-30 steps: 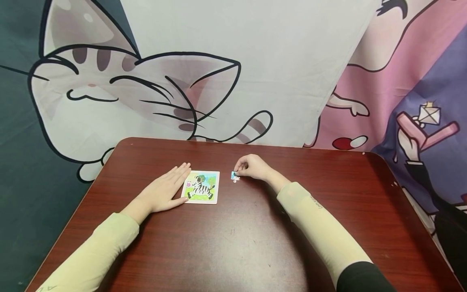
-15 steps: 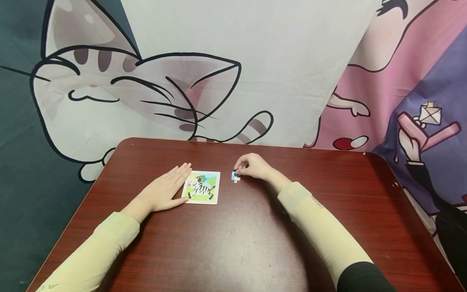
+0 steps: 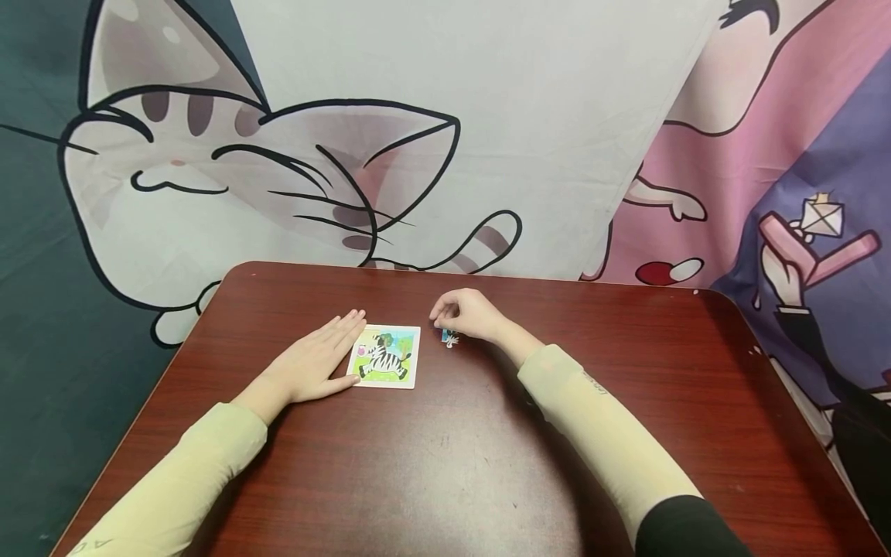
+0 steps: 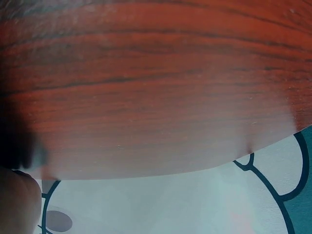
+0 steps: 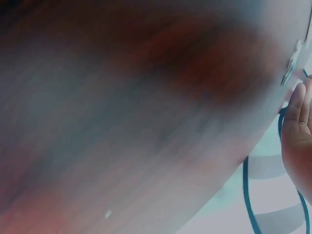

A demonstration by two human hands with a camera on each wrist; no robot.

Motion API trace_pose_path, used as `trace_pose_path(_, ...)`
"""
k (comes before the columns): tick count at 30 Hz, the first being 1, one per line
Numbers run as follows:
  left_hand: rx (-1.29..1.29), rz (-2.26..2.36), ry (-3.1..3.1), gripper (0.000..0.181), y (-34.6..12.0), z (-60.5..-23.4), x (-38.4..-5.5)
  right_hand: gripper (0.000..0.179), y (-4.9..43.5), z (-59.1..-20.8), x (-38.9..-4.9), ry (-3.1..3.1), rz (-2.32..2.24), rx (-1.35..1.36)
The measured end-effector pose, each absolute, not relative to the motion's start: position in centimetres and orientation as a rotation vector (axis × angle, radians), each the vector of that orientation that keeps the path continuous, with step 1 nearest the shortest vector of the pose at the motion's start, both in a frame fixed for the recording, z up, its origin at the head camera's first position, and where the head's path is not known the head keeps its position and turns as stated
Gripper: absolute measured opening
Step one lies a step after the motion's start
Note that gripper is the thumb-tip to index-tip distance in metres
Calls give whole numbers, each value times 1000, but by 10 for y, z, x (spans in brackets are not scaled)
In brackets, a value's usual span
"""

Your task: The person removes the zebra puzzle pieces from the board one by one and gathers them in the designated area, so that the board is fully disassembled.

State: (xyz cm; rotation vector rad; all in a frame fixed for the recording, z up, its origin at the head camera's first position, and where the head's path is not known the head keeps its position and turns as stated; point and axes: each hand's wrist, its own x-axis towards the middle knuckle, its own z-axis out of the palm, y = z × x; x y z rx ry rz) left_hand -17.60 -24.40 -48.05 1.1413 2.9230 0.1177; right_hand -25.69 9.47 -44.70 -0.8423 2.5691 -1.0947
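A small white-bordered zebra picture board (image 3: 383, 357) lies flat on the brown table. My left hand (image 3: 304, 370) rests along the board's left side with fingers straight, fingertips at its upper left corner and thumb at its lower left edge. To the board's right is a small blue and black-and-white puzzle piece (image 3: 450, 338), partly covered by my right hand (image 3: 468, 312). That hand is bent, its thumb and index fingertips brought together just left of the piece. I cannot tell whether anything is between them. In the right wrist view, curled fingers (image 5: 298, 117) show near the right edge.
The wood-grain table (image 3: 431, 480) has rounded far corners. Behind it hangs a cloth printed with a cartoon cat (image 3: 174, 209). A pink and purple cartoon cloth (image 3: 759, 186) hangs at the right. Something dark (image 3: 859, 449) stands beyond the table's right edge.
My right hand has shifted slightly left and away from me, its fingertips moving off the piece's right part to its left. My left hand and the board stay as they were.
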Motion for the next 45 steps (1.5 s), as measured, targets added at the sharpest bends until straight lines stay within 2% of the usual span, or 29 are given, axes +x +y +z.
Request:
trace_pose_path(19, 1115, 125, 2915, 96, -243, -479, -174, 7, 49, -449, -247, 2488, -1160, -908)
trace_pose_path(45, 1114, 114, 2901, 95, -242, -478, -176, 10, 14, -453, -251, 2452, -1025, -1009)
